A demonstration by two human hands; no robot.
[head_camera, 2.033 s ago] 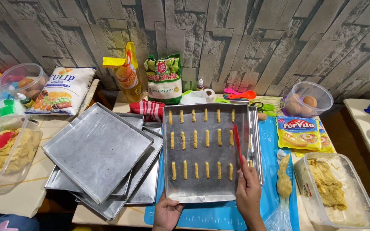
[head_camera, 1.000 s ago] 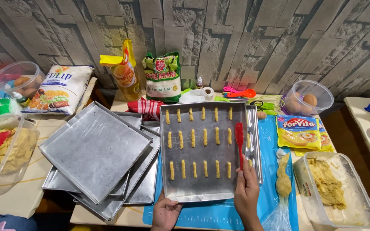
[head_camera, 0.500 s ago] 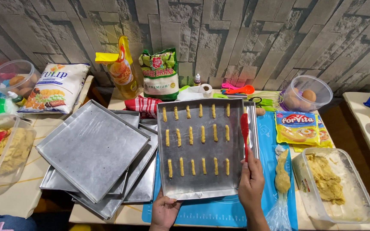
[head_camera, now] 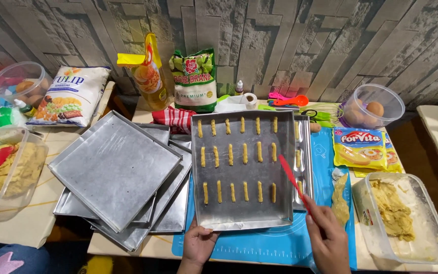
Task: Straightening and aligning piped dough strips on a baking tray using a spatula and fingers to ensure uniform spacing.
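A square metal baking tray [head_camera: 242,215] sits in front of me on a blue mat [head_camera: 280,243], with several short dough sticks [head_camera: 230,154] laid in three rows. My left hand [head_camera: 197,244] grips the tray's near edge. My right hand [head_camera: 326,239] holds a red spatula [head_camera: 292,178] whose tip rests over the tray's right rim. A second tray [head_camera: 304,167] with more dough sticks lies partly under the first, on its right. A roll of raw dough [head_camera: 339,200] lies on the mat beside my right hand.
A stack of empty metal trays [head_camera: 117,172] lies left. Plastic tubs of dough stand at right [head_camera: 404,218] and far left [head_camera: 6,170]. Flour bags, an oil pouch [head_camera: 148,71], margarine packets [head_camera: 363,147] and a bowl of eggs [head_camera: 371,106] line the back by the stone wall.
The top tray has shifted a little to the left. My right hand has drawn back toward me with the red spatula now slanted across the tray's right rim.
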